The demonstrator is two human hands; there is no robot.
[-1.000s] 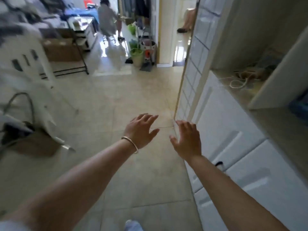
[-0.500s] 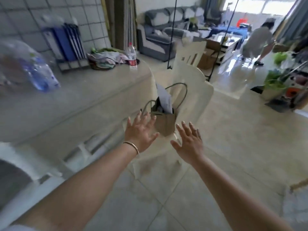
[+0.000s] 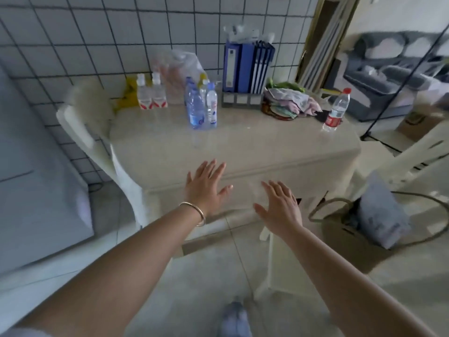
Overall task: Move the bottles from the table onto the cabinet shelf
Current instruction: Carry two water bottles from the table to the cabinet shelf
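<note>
A cream table stands against the tiled wall. A cluster of clear bottles with blue labels stands near its middle back. Two small bottles with red-and-white labels stand further left by the wall. One bottle with a red cap and red label stands alone at the table's right end. My left hand, with a bangle on the wrist, and my right hand hover spread and empty in front of the table's near edge, well short of the bottles.
Blue folders and a heap of cloth sit at the table's back. A white chair stands at its left end. A white cabinet front fills the left edge. A brown bag with papers sits at the right.
The view has swung from the cabinet and floor round to the table, which now lies straight ahead and closer. Both hands stay spread and empty.
</note>
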